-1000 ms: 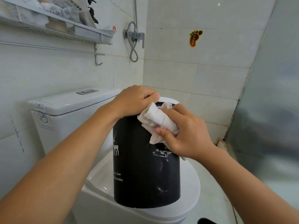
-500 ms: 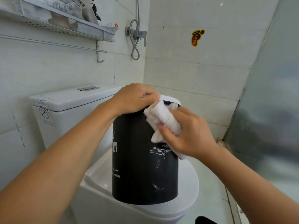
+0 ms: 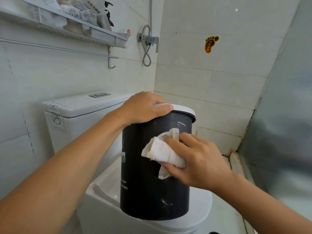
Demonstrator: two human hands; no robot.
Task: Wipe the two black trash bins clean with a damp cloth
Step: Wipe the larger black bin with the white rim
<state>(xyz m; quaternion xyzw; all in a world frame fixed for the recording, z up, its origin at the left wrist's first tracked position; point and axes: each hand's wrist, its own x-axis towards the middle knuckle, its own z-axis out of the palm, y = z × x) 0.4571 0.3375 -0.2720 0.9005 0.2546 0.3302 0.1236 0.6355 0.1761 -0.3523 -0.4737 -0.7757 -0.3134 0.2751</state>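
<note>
**Cloth on bin wall, bin steadied at rim**

Right hand (image 3: 199, 163): fingers curled round a bunched white cloth (image 3: 163, 153), thumb under it, fingertips over the top fold. The hand presses the cloth flat against the near side of the bin (image 3: 152, 191), roughly mid-height on the wall. One loose corner of cloth hangs below the thumb; another sticks up above the fingers. Cloth edges look frayed and slightly greyed.

Left hand (image 3: 143, 107): closed over the bin's top edge from the left, thumb along the front of the white rim (image 3: 184, 109), fingers wrapped over it and out of sight. It holds the bin upright.

Bin: black, round, one only in view. Stands on the closed toilet lid (image 3: 200, 205), towards the lid's left and back. White deer print and small script on its left side. A few pale streaks on the wall, one near the rim above the cloth, one low near the base.

Surroundings: toilet tank (image 3: 81, 114) behind and left of the bin, flush button on top, a sticker on its front. Tiled walls. Metal shelf (image 3: 70, 29) upper left carrying packets and a dark pump bottle, with a towel rail beneath. Shower valve (image 3: 150, 39) with looped hose near the corner. Foot-shaped sticker (image 3: 210, 44) on the back wall. Frosted panel at right.
</note>
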